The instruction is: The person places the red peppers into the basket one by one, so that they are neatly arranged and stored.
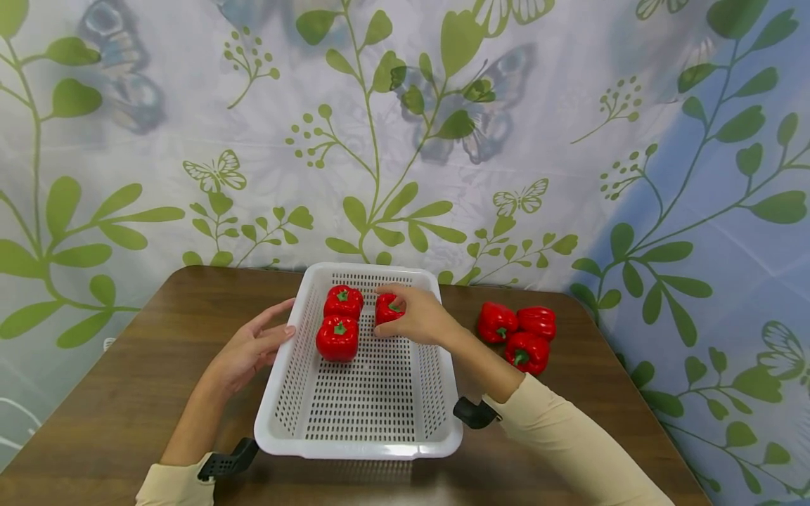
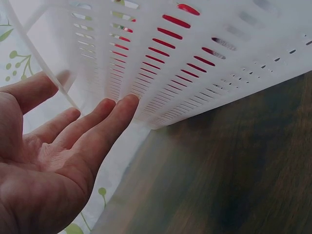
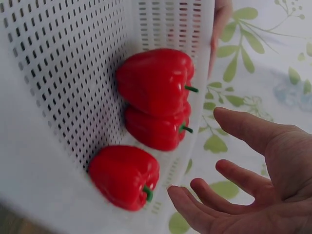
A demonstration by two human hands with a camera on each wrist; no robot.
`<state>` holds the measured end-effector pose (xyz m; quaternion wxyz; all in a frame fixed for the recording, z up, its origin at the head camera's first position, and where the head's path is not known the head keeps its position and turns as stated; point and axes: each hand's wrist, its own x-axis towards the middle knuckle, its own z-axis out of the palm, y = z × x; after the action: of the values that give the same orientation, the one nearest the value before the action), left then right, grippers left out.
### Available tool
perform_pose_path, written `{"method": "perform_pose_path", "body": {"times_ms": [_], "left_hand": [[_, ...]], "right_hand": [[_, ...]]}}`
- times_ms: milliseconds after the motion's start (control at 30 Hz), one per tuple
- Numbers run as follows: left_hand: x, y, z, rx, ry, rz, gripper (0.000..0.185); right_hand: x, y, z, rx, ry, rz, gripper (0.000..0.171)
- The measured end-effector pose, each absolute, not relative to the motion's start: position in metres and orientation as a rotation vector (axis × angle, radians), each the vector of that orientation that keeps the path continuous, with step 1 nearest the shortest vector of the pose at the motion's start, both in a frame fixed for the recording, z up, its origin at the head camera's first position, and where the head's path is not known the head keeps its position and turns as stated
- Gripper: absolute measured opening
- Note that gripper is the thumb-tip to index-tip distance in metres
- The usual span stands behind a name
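your right hand (image 1: 418, 318), fingers loose and holding nothing, hovers by the third pepper (image 1: 387, 309) inside the basket (image 1: 361, 439) at frame centre; your left hand (image 1: 249, 346) rests flat on its wall. three peppers (image 1: 520, 336) remain at right.

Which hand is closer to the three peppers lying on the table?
Right. The right hand is inside the basket, on the side toward the table peppers. The left hand touches the basket's far outer wall.
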<state>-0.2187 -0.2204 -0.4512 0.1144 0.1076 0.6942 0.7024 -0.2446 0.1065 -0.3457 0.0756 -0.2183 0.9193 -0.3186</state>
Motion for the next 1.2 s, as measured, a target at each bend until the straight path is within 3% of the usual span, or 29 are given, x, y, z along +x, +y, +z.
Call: {"method": "perform_pose_path", "body": {"times_ms": [1200], "left_hand": [[-0.219, -0.219, -0.450, 0.343, 2.004, 2.077, 0.064]], "right_hand": [[-0.244, 0.260, -0.351, -0.394, 2.908, -0.834, 0.066]]}}
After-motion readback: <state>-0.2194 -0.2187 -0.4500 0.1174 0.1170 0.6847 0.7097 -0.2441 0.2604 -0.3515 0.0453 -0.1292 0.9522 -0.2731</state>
